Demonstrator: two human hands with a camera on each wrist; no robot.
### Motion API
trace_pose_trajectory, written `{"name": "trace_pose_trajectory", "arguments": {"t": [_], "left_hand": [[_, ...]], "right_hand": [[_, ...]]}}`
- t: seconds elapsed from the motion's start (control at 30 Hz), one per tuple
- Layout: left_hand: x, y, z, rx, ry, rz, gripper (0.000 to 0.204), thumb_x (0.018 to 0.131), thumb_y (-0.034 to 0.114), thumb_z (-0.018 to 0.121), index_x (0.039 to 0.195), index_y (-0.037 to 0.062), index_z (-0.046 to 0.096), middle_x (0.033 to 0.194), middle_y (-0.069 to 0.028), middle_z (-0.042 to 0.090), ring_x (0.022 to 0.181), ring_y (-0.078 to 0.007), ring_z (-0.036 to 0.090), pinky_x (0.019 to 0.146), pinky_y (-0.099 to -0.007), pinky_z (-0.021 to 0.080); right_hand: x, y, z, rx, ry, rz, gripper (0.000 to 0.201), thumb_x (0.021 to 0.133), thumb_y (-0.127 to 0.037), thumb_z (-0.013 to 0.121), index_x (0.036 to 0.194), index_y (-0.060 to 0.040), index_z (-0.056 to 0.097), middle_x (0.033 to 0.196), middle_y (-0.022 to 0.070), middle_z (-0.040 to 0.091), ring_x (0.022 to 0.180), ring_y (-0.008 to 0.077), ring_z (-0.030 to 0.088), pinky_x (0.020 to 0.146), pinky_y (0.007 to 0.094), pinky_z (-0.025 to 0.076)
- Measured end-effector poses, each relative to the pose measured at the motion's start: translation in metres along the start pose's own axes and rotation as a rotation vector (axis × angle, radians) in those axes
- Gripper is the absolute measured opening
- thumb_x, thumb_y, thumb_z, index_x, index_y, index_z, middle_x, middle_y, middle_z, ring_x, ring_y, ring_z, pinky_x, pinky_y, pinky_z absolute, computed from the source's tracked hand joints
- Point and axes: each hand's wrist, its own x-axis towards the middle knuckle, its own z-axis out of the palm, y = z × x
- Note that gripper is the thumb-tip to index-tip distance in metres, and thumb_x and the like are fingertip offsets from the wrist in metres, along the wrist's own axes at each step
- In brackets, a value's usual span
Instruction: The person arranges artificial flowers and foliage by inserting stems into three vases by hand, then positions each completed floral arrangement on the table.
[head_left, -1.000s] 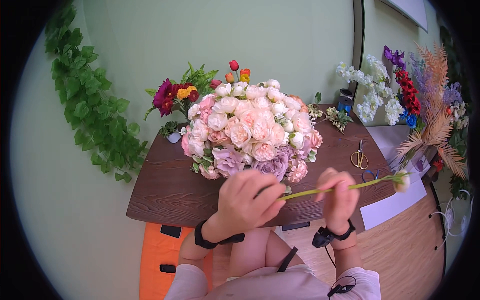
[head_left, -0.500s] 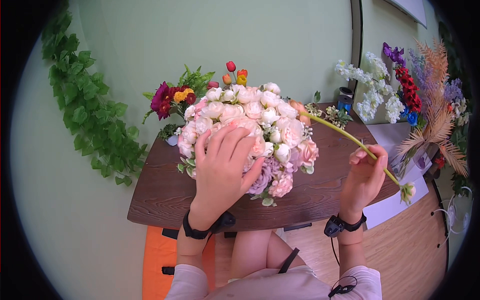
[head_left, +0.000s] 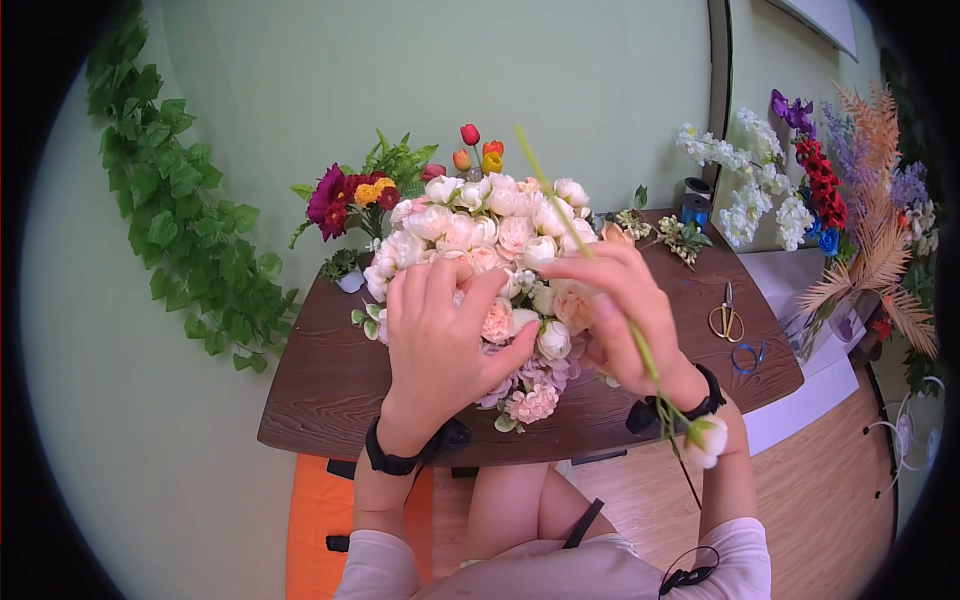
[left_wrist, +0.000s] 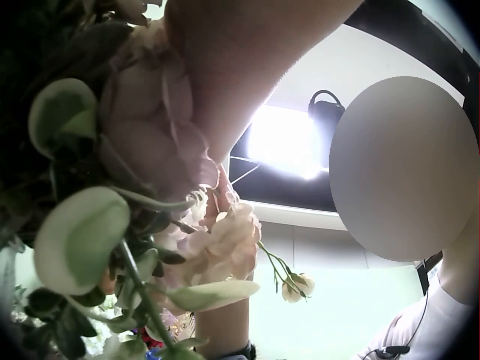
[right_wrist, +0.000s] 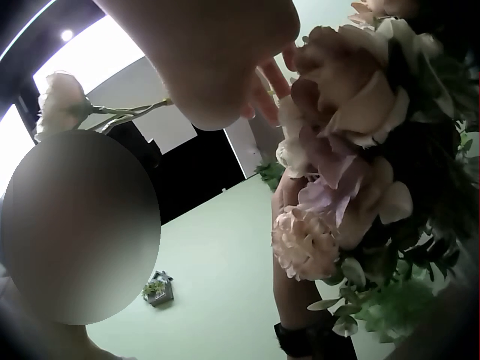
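Observation:
A dense bouquet of white, pink and lilac flowers (head_left: 515, 235) stands on the dark wooden table (head_left: 320, 390). My left hand (head_left: 440, 345) rests against its front left, fingers spread and slightly bent among the blooms. At the bouquet's right side, my right hand (head_left: 635, 325) holds a long green stem (head_left: 640, 345) between thumb and fingers. The bare stem end points up above the bouquet, and its white flower (head_left: 706, 440) hangs low beside my right forearm. That same flower (right_wrist: 61, 105) shows at the upper left in the right wrist view. Blooms partly hide my fingertips.
Gold-handled scissors (head_left: 727, 318) and a blue wire loop (head_left: 748, 357) lie on the table's right. Behind them are leafy sprigs (head_left: 683, 238) and a blue spool (head_left: 695, 208). Red and yellow flowers (head_left: 350, 195) stand back left; tall stems in a vase (head_left: 835, 320) are far right.
My right hand has moved left to the bouquet, and the stem has swung to point upward, its flower lower and further left. My left hand stays on the bouquet, which has shifted slightly.

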Motion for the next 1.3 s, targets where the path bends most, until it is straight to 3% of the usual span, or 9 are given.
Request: {"name": "trace_pose_trajectory", "arguments": {"t": [0.13, 0.47, 0.57, 0.67, 0.77, 0.93, 1.13, 1.2, 1.3], "left_hand": [[-0.004, -0.002, 0.000, 0.019, 0.017, 0.002, 0.037, 0.061, 0.028, 0.072, 0.090, 0.0093, 0.060, 0.086, -0.0054, 0.047, 0.081, -0.0234, 0.045, 0.073, -0.0362, 0.035], [-0.012, -0.007, -0.005, 0.007, -0.007, 0.112, 0.034, 0.062, 0.027, 0.071, 0.086, 0.0089, 0.058, 0.101, -0.0031, 0.055, 0.087, -0.0228, 0.046, 0.079, -0.0363, 0.034], [-0.013, -0.009, -0.007, 0.015, -0.054, 0.132, 0.036, 0.060, 0.027, 0.071, 0.089, 0.0092, 0.058, 0.100, -0.0018, 0.056, 0.087, -0.0224, 0.047, 0.081, -0.0371, 0.033], [-0.011, -0.009, -0.006, -0.004, -0.064, 0.109, 0.037, 0.059, 0.027, 0.071, 0.089, 0.0095, 0.058, 0.094, -0.0016, 0.056, 0.085, -0.0222, 0.047, 0.081, -0.0378, 0.033], [-0.010, -0.009, -0.004, -0.025, -0.034, 0.087, 0.038, 0.058, 0.028, 0.071, 0.088, 0.0094, 0.058, 0.089, -0.0017, 0.055, 0.084, -0.0222, 0.047, 0.079, -0.0379, 0.033], [-0.016, -0.013, 0.004, -0.046, 0.034, 0.103, 0.036, 0.056, 0.028, 0.072, 0.083, 0.0096, 0.059, 0.084, -0.0021, 0.053, 0.083, -0.0226, 0.046, 0.076, -0.0374, 0.034], [-0.020, -0.013, 0.010, -0.109, 0.128, 0.103, 0.031, 0.058, 0.031, 0.073, 0.075, 0.0107, 0.057, 0.082, -0.0008, 0.052, 0.077, -0.0212, 0.044, 0.073, -0.0367, 0.033], [-0.021, -0.014, 0.011, -0.116, 0.131, 0.096, 0.031, 0.057, 0.030, 0.074, 0.071, 0.0106, 0.056, 0.081, -0.0006, 0.052, 0.077, -0.0213, 0.044, 0.071, -0.0363, 0.033], [-0.022, -0.014, 0.012, -0.118, 0.150, 0.090, 0.031, 0.056, 0.031, 0.074, 0.069, 0.0107, 0.054, 0.081, -0.0007, 0.052, 0.077, -0.0214, 0.044, 0.070, -0.0363, 0.033]], "right_hand": [[0.013, 0.004, 0.015, -0.211, -0.189, -0.153, 0.034, 0.075, -0.002, 0.055, 0.109, -0.0069, 0.056, 0.092, 0.0066, 0.062, 0.102, 0.0281, 0.050, 0.087, 0.0388, 0.034], [0.014, 0.007, 0.014, -0.299, -0.198, -0.089, 0.028, 0.081, -0.007, 0.053, 0.109, -0.0058, 0.056, 0.093, 0.0080, 0.061, 0.103, 0.0275, 0.050, 0.087, 0.0391, 0.033], [0.018, 0.008, 0.009, -0.207, -0.133, -0.055, 0.026, 0.087, -0.011, 0.047, 0.110, -0.0042, 0.055, 0.096, 0.0111, 0.059, 0.099, 0.0276, 0.050, 0.086, 0.0371, 0.035], [0.024, -0.001, -0.007, -0.061, -0.172, 0.078, 0.027, 0.092, -0.018, 0.041, 0.111, -0.0016, 0.053, 0.097, 0.0106, 0.057, 0.092, 0.0207, 0.052, 0.081, 0.0325, 0.039], [0.027, -0.013, -0.011, 0.302, 0.080, 0.387, 0.030, 0.095, -0.020, 0.042, 0.112, 0.0027, 0.051, 0.092, 0.0033, 0.055, 0.082, 0.0066, 0.048, 0.072, 0.0228, 0.041], [0.028, -0.015, -0.027, 0.370, 0.104, 0.331, 0.027, 0.096, -0.018, 0.042, 0.107, 0.0042, 0.054, 0.081, 0.0015, 0.054, 0.076, 0.0051, 0.048, 0.068, 0.0184, 0.039], [0.031, -0.021, -0.019, 0.266, 0.094, 0.210, 0.028, 0.097, -0.018, 0.038, 0.092, 0.0026, 0.057, 0.075, 0.0013, 0.053, 0.068, 0.0061, 0.047, 0.063, 0.0199, 0.039], [0.033, -0.024, -0.018, 0.239, 0.010, 0.257, 0.024, 0.095, -0.016, 0.040, 0.091, 0.0012, 0.057, 0.076, 0.0044, 0.053, 0.067, 0.0102, 0.049, 0.062, 0.0229, 0.040], [0.035, -0.017, -0.004, 0.031, -0.078, 0.103, 0.016, 0.092, -0.012, 0.044, 0.088, -0.0018, 0.055, 0.081, 0.0105, 0.055, 0.072, 0.0262, 0.052, 0.066, 0.0338, 0.042]]}}
